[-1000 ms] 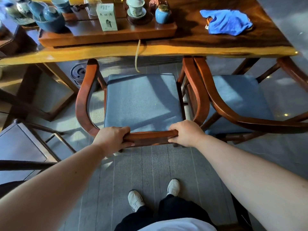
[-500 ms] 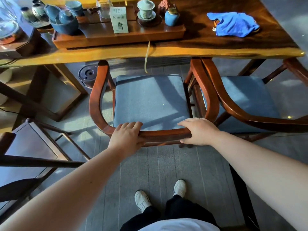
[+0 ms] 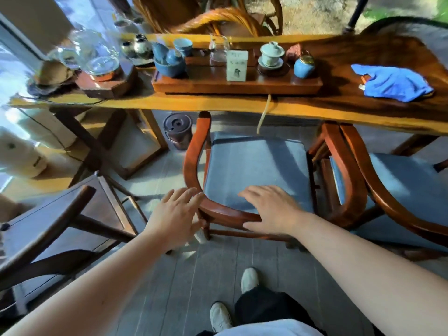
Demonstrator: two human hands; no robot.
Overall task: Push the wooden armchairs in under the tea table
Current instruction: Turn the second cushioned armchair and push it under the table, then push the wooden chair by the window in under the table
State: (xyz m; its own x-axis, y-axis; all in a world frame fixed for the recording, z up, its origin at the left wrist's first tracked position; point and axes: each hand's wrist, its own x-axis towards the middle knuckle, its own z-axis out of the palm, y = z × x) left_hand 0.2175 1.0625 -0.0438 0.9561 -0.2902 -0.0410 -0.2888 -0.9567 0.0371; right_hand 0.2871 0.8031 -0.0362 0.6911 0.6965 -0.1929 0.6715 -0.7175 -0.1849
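The middle wooden armchair (image 3: 192, 166), with a curved reddish rail and a blue-grey cushion (image 3: 257, 166), stands with its arm tips under the edge of the tea table (image 3: 194, 104). My left hand (image 3: 177, 214) hovers with fingers spread just left of the back rail, holding nothing. My right hand (image 3: 271, 209) lies flat on the back rail, fingers stretched out over the cushion and not curled around the wood. A second armchair (image 3: 351, 170) of the same kind stands right beside it, its arm tips also under the table edge.
A dark wooden chair (image 3: 60, 214) stands close at my left. On the table are a tea tray (image 3: 237, 84) with cups and jars, glassware, and a blue cloth (image 3: 392, 82). A small lidded bucket (image 3: 178, 130) and a hanging hose (image 3: 264, 112) are under the table.
Both hands have loosened from the back rail: the left has lifted off to the left, the right has flattened out. The view has tilted up and shows more of the table.
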